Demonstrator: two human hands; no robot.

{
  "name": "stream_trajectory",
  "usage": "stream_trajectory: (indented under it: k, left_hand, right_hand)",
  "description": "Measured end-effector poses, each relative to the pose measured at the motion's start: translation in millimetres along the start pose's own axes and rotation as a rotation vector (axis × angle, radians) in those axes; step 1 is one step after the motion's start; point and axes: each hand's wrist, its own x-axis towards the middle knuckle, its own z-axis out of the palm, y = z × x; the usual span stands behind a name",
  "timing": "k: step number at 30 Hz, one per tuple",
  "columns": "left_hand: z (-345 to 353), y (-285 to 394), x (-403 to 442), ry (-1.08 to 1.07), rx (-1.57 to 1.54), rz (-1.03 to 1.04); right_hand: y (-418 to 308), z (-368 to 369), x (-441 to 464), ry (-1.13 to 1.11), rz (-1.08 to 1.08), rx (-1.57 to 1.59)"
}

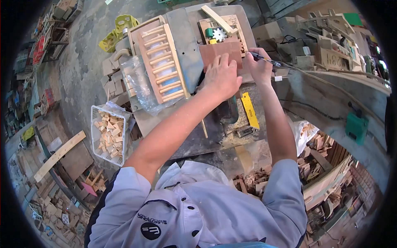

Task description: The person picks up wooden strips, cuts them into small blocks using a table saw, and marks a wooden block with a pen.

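Note:
My left hand (pixel 223 77) lies with its fingers stretched over a flat reddish-brown board (pixel 215 50), pressing on its near part. Just right of that board, my right hand (pixel 259 68) is closed around a slim dark pen-shaped tool (pixel 264 58); its exact kind is hard to make out. The board overlaps a light wooden panel (pixel 231 22). On this panel sit a white gear (pixel 219 34), a green block (pixel 209 32), a yellow block (pixel 213 41) and a loose wooden strip (pixel 216 17). A small white piece (pixel 278 78) rests near my right wrist.
A wooden frame with several dowels (pixel 163 62) stands left on the bench, beside clear plastic wrap (pixel 138 82). A yellow metal strip (pixel 250 109) lies between my forearms. A white basket (pixel 96 132) holds wood offcuts. A cord (pixel 326 84) runs right.

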Motion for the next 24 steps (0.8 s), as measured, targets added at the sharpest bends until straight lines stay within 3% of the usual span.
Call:
stream_trajectory:
  k: [5,12,14,16,18,19,20,22,24]
  left_hand:
    - [31,-9,21,-0.089,0.008,-0.086]
    - [48,-15,19,-0.026,0.028,-0.033]
    - [49,-15,19,-0.02,0.054,-0.018]
    - [48,-15,19,-0.026,0.076,-0.007]
    - [46,-14,20,-0.033,0.077,-0.017]
    - [46,-14,20,-0.032,0.079,-0.02]
    - [46,-14,20,-0.038,0.075,-0.021]
    - [47,-14,19,-0.021,0.039,-0.03]
    - [46,-14,19,-0.022,0.02,-0.035]
  right_hand:
    - [35,24,15,0.039,-0.143,-0.043]
    - [32,36,9,0.057,-0.019,0.045]
    - [33,34,12,-0.068,-0.29,0.022]
    - [29,32,16,-0.171,-0.184,-0.054]
    - [38,42,27,0.2,-0.255,0.114]
    - [40,43,30,0.228,-0.128,0.315]
    - [43,41,29,0.226,-0.121,0.312]
    - [36,31,23,0.198,-0.244,0.009]
    - [37,33,14,0.198,-0.15,0.105]
